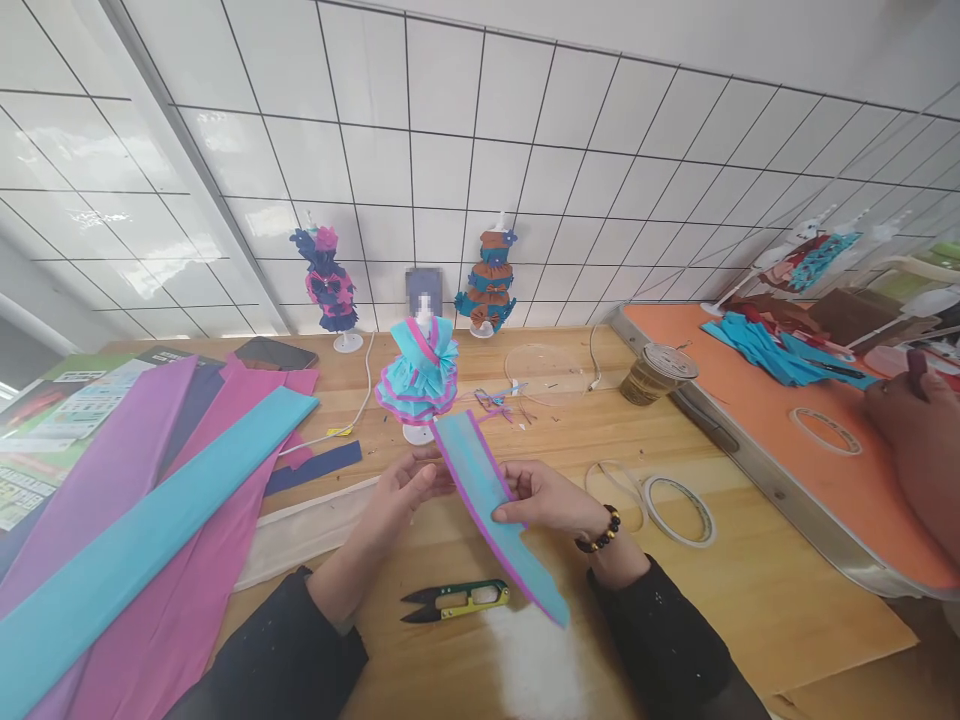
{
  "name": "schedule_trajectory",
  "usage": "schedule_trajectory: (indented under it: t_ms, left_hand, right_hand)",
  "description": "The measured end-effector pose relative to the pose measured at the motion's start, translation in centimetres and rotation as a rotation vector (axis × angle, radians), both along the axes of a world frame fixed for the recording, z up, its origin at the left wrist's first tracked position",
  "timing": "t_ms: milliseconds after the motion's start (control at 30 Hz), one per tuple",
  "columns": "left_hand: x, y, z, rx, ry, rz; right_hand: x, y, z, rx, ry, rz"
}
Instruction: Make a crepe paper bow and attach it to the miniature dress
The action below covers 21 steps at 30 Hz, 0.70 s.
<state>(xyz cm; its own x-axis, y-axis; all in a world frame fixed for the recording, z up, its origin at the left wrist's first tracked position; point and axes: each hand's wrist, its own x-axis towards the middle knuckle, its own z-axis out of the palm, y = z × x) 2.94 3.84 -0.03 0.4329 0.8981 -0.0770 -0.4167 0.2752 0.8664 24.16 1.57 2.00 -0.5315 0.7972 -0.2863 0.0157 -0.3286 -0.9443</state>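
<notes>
A long turquoise crepe paper strip [484,490] with purple borders slants across the middle of the table. My right hand [544,497] pinches its right edge, thumb on top and fingers beneath. My left hand [405,492] is at the strip's left edge, its fingers loosely curved and apart; some fingertips are hidden, and I cannot tell whether they touch the paper. Just behind the strip's upper end stands a small doll form in a turquoise ruffled dress [420,370] with pink and purple trim. Yellow-handled thread snips [456,600] lie between my forearms.
Turquoise, pink and purple paper sheets [161,500] cover the left side. Tape rolls [680,510] and a lidded cup [656,372] are on the right. Two dressed forms [330,285] [491,285] stand by the tiled wall. Another person's hand [919,430] is over the orange table [742,410].
</notes>
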Motion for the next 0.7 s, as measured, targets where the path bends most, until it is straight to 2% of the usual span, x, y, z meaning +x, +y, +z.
schedule_trajectory:
  t_ms: [100, 233, 400, 533, 700]
  left_hand:
    - [0.0, -0.2, 0.0, 0.028, 0.049, -0.018]
    - [-0.2, 0.0, -0.4, -0.025, 0.140, 0.044]
    - [-0.3, 0.3, -0.7, -0.133, 0.103, 0.096]
    - [-0.2, 0.3, -0.6, -0.186, 0.085, 0.108]
    - [-0.3, 0.5, -0.5, -0.205, 0.077, 0.105]
  right_hand:
    - [-2.0, -0.4, -0.5, -0.043, 0.009, -0.004]
    - [-4.2, -1.3, -1.2, -0.033, 0.034, -0.004]
    - [-3.9, -1.8, -1.2, -0.032, -0.080, 0.143]
    - [-2.8, -2.0, -0.4, 0.211, -0.396, 0.269]
    - [-3.9, -3.1, -0.2, 0.655, -0.803, 0.425]
